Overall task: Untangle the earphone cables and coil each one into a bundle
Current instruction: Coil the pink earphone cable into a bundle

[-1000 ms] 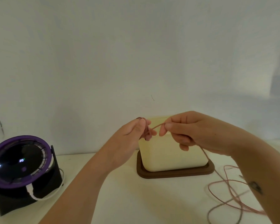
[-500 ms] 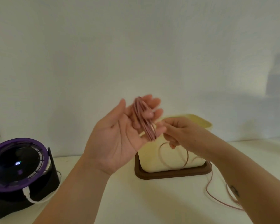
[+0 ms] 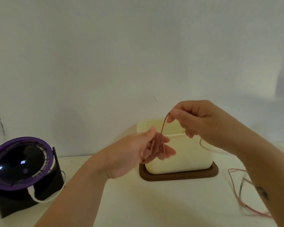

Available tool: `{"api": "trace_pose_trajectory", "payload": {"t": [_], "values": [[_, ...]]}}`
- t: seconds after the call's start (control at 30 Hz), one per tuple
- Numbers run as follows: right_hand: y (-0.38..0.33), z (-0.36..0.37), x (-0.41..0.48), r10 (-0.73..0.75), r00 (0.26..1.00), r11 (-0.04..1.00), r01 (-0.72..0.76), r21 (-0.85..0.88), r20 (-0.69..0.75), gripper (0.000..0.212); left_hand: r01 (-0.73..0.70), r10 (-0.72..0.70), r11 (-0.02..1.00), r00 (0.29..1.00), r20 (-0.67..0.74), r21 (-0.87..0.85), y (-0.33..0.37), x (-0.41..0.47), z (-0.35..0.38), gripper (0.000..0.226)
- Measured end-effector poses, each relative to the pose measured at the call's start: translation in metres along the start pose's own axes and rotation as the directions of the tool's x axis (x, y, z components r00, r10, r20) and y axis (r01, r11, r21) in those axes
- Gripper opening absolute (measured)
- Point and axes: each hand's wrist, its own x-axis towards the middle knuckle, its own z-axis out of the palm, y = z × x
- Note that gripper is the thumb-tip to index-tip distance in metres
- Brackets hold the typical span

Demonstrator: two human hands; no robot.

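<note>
The left hand (image 3: 134, 153) is held up in front of a cream box (image 3: 184, 156). Its fingers (image 3: 168, 151) are close together and point to the right. The pink earphone cable (image 3: 157, 145) is wound round them many times in a thick bunch. The thumb sits at the top of the bunch and holds it there. One bit of the cable goes up from the bunch to the right hand (image 3: 202, 118), which is a little higher. The right thumb and first finger pinch that bit tight, and the other fingers are curled under. The rest of the cable lies in loose loops on the white table (image 3: 138, 202), over on the right. The box stands on a brown tray (image 3: 179, 176). On the left of the table sits a black gadget (image 3: 21, 163) with a purple ring, and a white cord (image 3: 41, 199) comes out of it.
</note>
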Motion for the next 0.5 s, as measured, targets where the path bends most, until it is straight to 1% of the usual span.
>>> {"api": "trace_pose_trajectory", "payload": {"t": [0.07,0.1,0.13,0.2,0.23,0.3,0.33,0.37,0.4,0.43,0.5], "values": [[0.01,-0.001,0.004,0.023,0.995,0.999,-0.02,0.034,-0.102,0.029,0.013,-0.004,0.991,0.998,0.069,-0.131,0.004,-0.005,0.0,0.055],[0.015,0.0,0.006,0.04,0.991,0.998,-0.035,0.043,-0.126,0.029,-0.003,0.029,0.974,0.994,0.108,-0.228,0.005,-0.006,-0.002,0.055],[0.021,0.003,0.007,0.054,0.99,0.998,-0.049,0.043,-0.127,0.029,-0.033,0.085,0.946,0.985,0.15,-0.321,0.007,-0.006,-0.005,0.053],[0.031,0.014,0.008,0.069,0.996,0.998,-0.069,0.014,-0.053,0.032,-0.063,0.191,0.865,0.959,0.211,-0.497,0.011,-0.008,-0.009,0.052],[0.034,0.02,0.008,0.074,0.997,0.997,-0.074,-0.008,0.008,0.034,-0.096,0.239,0.812,0.955,0.178,-0.575,0.013,-0.008,-0.009,0.053],[0.035,0.031,0.007,0.084,0.987,0.996,-0.079,-0.043,0.138,0.037,-0.193,0.296,0.712,0.954,0.039,-0.675,0.018,-0.007,-0.007,0.054],[0.034,0.034,0.007,0.093,0.975,0.995,-0.083,-0.06,0.203,0.035,-0.211,0.297,0.654,0.955,-0.009,-0.726,0.017,-0.004,-0.004,0.053],[0.031,0.036,0.005,0.101,0.959,0.993,-0.082,-0.083,0.266,0.033,-0.231,0.256,0.621,0.963,-0.085,-0.749,0.016,-0.002,-0.005,0.053],[0.027,0.036,0.004,0.107,0.94,0.991,-0.075,-0.11,0.323,0.031,-0.318,0.245,0.644,0.947,-0.207,-0.696,0.016,-0.002,-0.005,0.053],[0.022,0.036,0.002,0.111,0.923,0.988,-0.064,-0.137,0.37,0.029,-0.373,0.241,0.69,0.926,-0.29,-0.62,0.016,0.0,-0.005,0.051],[0.009,0.03,-0.001,0.105,0.911,0.982,-0.033,-0.184,0.4,0.027,-0.394,0.249,0.788,0.906,-0.341,-0.472,0.013,0.003,-0.007,0.048]]}}
